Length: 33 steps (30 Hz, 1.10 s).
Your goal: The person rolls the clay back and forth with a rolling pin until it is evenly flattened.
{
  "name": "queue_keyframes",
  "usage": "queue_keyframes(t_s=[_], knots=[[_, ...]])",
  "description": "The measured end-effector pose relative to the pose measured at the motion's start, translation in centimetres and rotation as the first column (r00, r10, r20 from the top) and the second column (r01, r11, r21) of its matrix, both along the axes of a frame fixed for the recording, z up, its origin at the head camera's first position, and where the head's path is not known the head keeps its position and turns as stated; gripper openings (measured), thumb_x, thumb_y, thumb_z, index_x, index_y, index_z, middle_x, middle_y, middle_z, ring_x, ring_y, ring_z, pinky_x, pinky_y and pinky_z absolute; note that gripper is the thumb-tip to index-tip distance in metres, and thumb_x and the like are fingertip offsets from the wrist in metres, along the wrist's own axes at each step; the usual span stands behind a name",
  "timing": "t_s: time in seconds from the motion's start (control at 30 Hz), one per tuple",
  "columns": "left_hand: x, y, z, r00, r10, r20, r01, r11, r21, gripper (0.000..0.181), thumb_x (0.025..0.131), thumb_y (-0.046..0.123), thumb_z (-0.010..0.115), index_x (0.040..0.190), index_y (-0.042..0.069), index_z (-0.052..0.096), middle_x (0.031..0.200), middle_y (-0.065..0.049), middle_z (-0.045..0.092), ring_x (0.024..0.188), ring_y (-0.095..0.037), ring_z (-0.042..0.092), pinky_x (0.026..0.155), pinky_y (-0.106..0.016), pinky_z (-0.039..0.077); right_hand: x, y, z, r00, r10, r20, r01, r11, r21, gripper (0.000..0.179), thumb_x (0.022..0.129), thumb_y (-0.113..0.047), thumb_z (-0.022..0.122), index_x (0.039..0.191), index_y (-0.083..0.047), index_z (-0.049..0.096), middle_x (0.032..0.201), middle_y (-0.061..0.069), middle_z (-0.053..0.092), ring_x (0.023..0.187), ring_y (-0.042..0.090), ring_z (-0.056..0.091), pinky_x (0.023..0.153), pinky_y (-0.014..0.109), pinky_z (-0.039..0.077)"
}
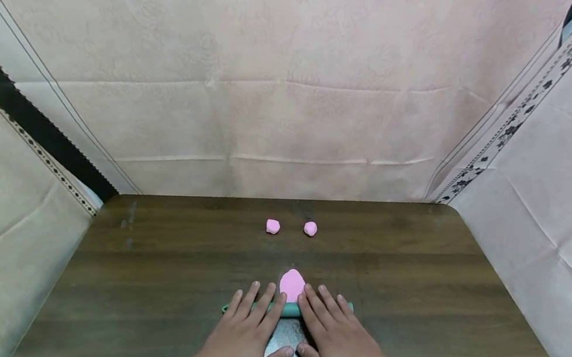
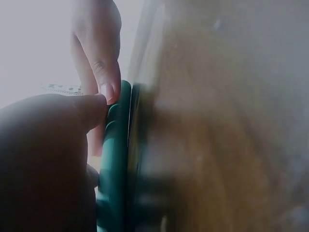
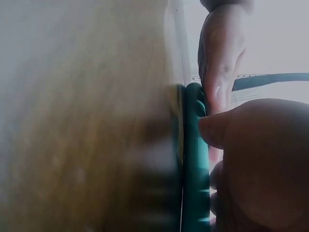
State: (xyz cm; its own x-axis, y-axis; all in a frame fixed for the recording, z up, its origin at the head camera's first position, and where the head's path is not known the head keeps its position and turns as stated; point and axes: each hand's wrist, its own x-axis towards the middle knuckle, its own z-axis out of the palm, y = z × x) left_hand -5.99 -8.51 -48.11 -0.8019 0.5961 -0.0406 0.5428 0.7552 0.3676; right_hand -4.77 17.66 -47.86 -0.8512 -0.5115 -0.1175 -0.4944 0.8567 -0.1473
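Note:
A slim green rolling pin [image 1: 290,310] lies crosswise on the table, in front of my body. My left hand [image 1: 237,344] rests flat over its left part with fingers straight and spread. Over its right part lies my right hand [image 1: 338,340], likewise straight-fingered, and the two thumbs nearly meet. Just beyond the pin, between the fingertips, shows a flattened piece of pink clay [image 1: 291,284] with a rounded far edge. Both wrist views show the pin [image 2: 113,169] low against the table, under the hands.
Two small pink clay lumps [image 1: 272,226] [image 1: 310,228] sit farther back on the brown wooden table [image 1: 168,262]. Pale cloth [image 1: 275,85] hangs along the back and both sides. A bright, glossy patch shows between the hands.

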Motion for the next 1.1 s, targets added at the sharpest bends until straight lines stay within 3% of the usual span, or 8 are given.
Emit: queue_keyframes(t_s=[0.2, 0.33, 0.5, 0.8, 1.1], knots=[[0.1, 0.1, -0.3, 1.0, -0.003, 0.017, 0.003, 1.0, 0.007, 0.09, 0.113, 0.077, 0.035, 0.182, 0.021, 0.023, 0.19, -0.009, 0.016, 0.176, -0.043, 0.011, 0.138, -0.071, 0.018, 0.3, 0.0, -0.1, 1.0, -0.001, -0.028, 0.001, 1.0, 0.02, 0.082, 0.119, -0.062, 0.038, 0.182, -0.013, 0.02, 0.191, 0.006, 0.015, 0.175, 0.036, 0.023, 0.135, 0.065, 0.033], [-0.4, 0.2, -0.5, 1.0, 0.001, -0.012, -0.001, 1.0, 0.006, 0.088, 0.114, 0.076, 0.035, 0.182, 0.02, 0.025, 0.19, -0.011, 0.019, 0.176, -0.044, 0.013, 0.137, -0.072, 0.018, -0.1, 0.0, -0.1, 0.999, 0.006, -0.05, -0.005, 1.0, 0.011, 0.081, 0.119, -0.062, 0.037, 0.182, -0.013, 0.021, 0.191, 0.007, 0.016, 0.175, 0.036, 0.024, 0.135, 0.064, 0.034], [-1.8, 0.3, -0.6, 0.998, 0.001, -0.067, -0.001, 1.0, 0.003, 0.083, 0.116, 0.069, 0.039, 0.181, 0.019, 0.029, 0.188, -0.013, 0.025, 0.175, -0.045, 0.019, 0.136, -0.072, 0.021, -1.1, -0.1, 0.0, 0.999, 0.002, -0.042, -0.003, 1.0, -0.013, 0.081, 0.119, -0.063, 0.034, 0.181, -0.013, 0.021, 0.191, 0.009, 0.015, 0.176, 0.037, 0.02, 0.136, 0.065, 0.03], [-4.1, 0.6, -0.5, 0.999, 0.028, -0.041, -0.029, 1.0, -0.002, 0.074, 0.119, 0.06, 0.04, 0.18, 0.019, 0.029, 0.188, -0.013, 0.024, 0.175, -0.046, 0.017, 0.138, -0.071, 0.02, -3.7, -0.2, 0.3, 0.999, -0.023, 0.035, 0.025, 0.998, -0.05, 0.078, 0.12, -0.06, 0.035, 0.182, -0.016, 0.02, 0.191, 0.006, 0.012, 0.177, 0.037, 0.011, 0.139, 0.066, 0.021], [-6.7, 1.2, -0.5, 0.997, 0.056, -0.053, -0.059, 0.997, -0.042, 0.075, 0.12, 0.062, 0.035, 0.181, 0.02, 0.025, 0.19, -0.012, 0.016, 0.176, -0.045, 0.01, 0.139, -0.071, 0.015, -6.1, -0.4, -0.1, 0.999, -0.05, 0.009, 0.051, 0.997, -0.065, 0.079, 0.12, -0.063, 0.03, 0.181, -0.014, 0.023, 0.191, 0.009, 0.015, 0.177, 0.038, 0.013, 0.139, 0.066, 0.021]])
